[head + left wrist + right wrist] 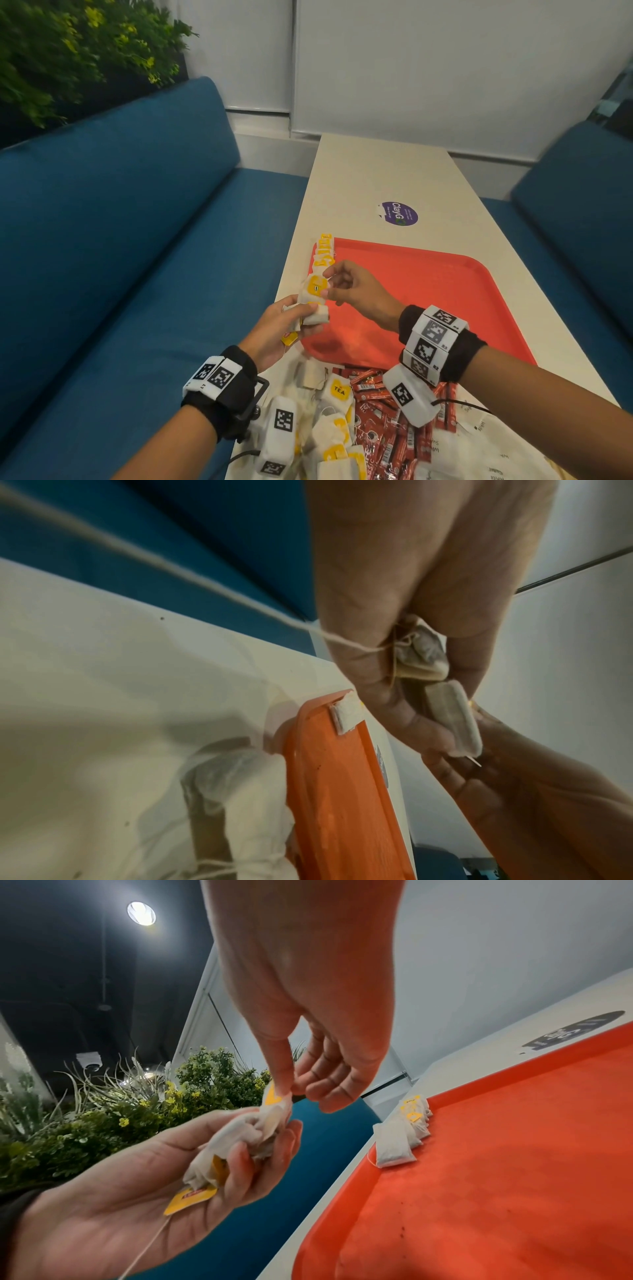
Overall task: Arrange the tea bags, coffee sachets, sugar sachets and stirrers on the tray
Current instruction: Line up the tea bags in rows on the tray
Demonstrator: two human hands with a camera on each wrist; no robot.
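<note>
My left hand (291, 320) grips a bunch of white tea bags (313, 301) with yellow tags, just off the near-left corner of the red tray (445, 291). My right hand (337, 282) pinches the yellow tag of the top tea bag (274, 1096) between thumb and forefinger. A row of tea bags (322, 255) lies along the tray's left rim, seen in the right wrist view as tea bags (404, 1137) leaning on one another. The left wrist view shows the held tea bags (452, 718) from below and a string (240, 601) trailing off.
A heap of loose tea bags (337, 421), red coffee sachets (387, 411) and white sugar sachets (479, 442) lies on the white table (394, 171) in front of the tray. A purple sticker (399, 213) sits beyond the tray. Blue benches (137, 240) flank the table.
</note>
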